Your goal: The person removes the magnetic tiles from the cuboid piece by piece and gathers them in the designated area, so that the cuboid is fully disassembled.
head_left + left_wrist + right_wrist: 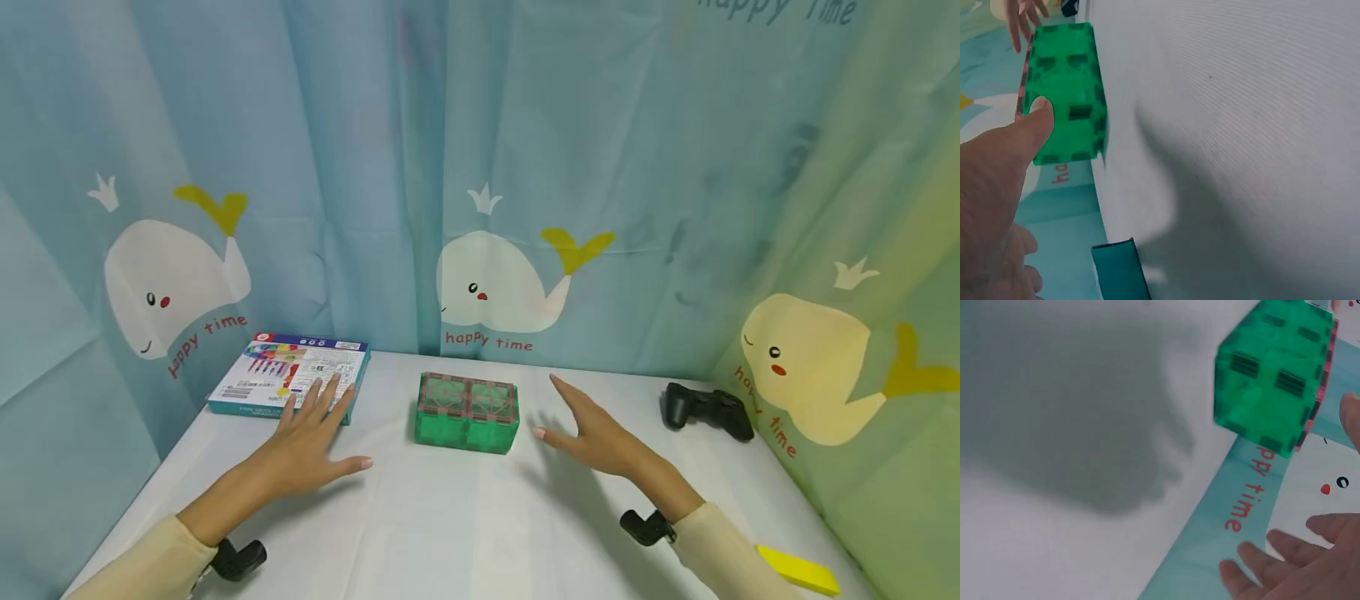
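A green translucent block (467, 429) with a pinkish patterned top stands on the white table, between my two hands. To its left, my left hand (307, 446) hovers with fingers spread and thumb pointing toward the block, holding nothing. Its fingertips overlap a flat printed box (262, 371) in the head view. On the other side, my right hand (600, 433) is held above the table with fingers extended and nothing in it. In the left wrist view the thumb (1032, 128) overlaps the green block (1066, 75). The right wrist view shows the block (1272, 375) apart from the fingers.
A black game controller (707, 411) lies at the right rear of the table (435, 533). Near the right front is a yellow piece (798, 571), partly behind my right sleeve. A whale-print curtain (360, 167) closes off the back and sides.
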### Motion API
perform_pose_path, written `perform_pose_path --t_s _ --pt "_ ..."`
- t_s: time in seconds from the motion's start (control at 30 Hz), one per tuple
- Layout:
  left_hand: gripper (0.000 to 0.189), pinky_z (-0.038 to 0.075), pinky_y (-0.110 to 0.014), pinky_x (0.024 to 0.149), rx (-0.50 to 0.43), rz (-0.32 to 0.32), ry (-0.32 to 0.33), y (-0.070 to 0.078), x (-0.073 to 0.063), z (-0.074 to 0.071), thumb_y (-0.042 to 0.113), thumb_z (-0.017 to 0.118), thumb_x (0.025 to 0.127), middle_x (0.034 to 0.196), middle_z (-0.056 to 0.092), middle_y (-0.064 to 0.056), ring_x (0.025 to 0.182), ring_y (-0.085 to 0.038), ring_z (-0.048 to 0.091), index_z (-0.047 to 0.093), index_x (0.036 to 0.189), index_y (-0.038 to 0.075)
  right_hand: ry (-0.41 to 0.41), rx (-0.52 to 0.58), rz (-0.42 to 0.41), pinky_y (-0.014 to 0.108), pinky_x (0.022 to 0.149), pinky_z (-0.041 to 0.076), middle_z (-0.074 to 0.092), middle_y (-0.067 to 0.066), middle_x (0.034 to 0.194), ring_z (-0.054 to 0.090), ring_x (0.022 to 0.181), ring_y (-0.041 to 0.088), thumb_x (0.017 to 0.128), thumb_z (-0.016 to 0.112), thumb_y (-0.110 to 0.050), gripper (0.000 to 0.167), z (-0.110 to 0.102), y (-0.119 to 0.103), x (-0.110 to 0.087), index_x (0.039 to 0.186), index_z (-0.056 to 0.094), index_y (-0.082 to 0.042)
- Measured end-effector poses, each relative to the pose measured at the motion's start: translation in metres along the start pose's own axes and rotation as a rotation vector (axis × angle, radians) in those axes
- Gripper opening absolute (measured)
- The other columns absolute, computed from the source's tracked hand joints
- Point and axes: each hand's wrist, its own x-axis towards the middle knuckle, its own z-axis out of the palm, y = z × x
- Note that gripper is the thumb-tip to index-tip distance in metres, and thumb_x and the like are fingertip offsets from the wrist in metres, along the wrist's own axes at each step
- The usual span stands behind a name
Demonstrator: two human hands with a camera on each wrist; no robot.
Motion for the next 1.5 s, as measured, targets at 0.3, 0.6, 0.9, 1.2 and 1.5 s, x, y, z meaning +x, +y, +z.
perform_pose_path --t_s 0.3,0.6,0.9,1.2,1.5 --pt "0.108 0.008 -0.073 0.124 -0.157 0.047 -0.054 0.010 0.026 0.005 0.067 0.066 0.096 0.177 0.003 -0.018 0.162 -0.046 0.002 0.015 0.170 0.008 -0.050 0.202 -0.038 0.060 0.118 0.040 0.032 0.009 0.171 0.039 0.153 0.041 0.098 0.073 -0.052 0.089 0.007 -0.008 0.030 0.168 0.029 -0.018" --pt "0.105 0.023 -0.065 0.125 -0.283 0.125 -0.097 0.033 0.059 0.006 0.061 0.069 0.098 0.178 0.004 -0.014 0.163 -0.037 0.010 0.010 0.172 0.016 -0.110 0.263 -0.081 0.057 0.121 0.038 0.033 0.009 0.171 0.035 0.155 0.036 0.095 0.079 -0.044 0.092 0.015 -0.016 0.050 0.167 0.031 -0.012" --pt "0.092 0.024 -0.064 0.125 -0.272 0.168 -0.166 0.052 0.088 0.006 0.057 0.064 0.102 0.178 0.003 -0.011 0.162 -0.039 0.016 0.016 0.171 0.019 -0.161 0.259 -0.093 0.055 0.121 0.039 0.041 0.013 0.162 0.041 0.150 0.032 0.096 0.079 -0.038 0.082 0.016 -0.018 0.062 0.162 0.041 -0.007" --pt "0.074 0.030 -0.064 0.123 -0.277 0.186 -0.205 0.054 0.097 0.010 0.048 0.063 0.105 0.175 0.019 -0.016 0.159 -0.040 0.026 0.033 0.167 0.022 -0.202 0.280 -0.077 0.058 0.123 0.035 0.037 0.018 0.156 0.041 0.146 0.036 0.095 0.081 -0.035 0.084 0.014 -0.016 0.066 0.161 0.040 -0.003" --pt "0.071 0.036 -0.060 0.121 -0.273 0.202 -0.223 0.055 0.103 0.009 0.044 0.065 0.105 0.169 0.029 -0.016 0.155 -0.037 0.033 0.035 0.166 0.020 -0.210 0.205 -0.057 0.054 0.111 0.045 0.043 0.016 0.147 0.049 0.133 0.036 0.094 0.082 -0.041 0.083 0.009 -0.018 0.066 0.160 0.045 -0.007"
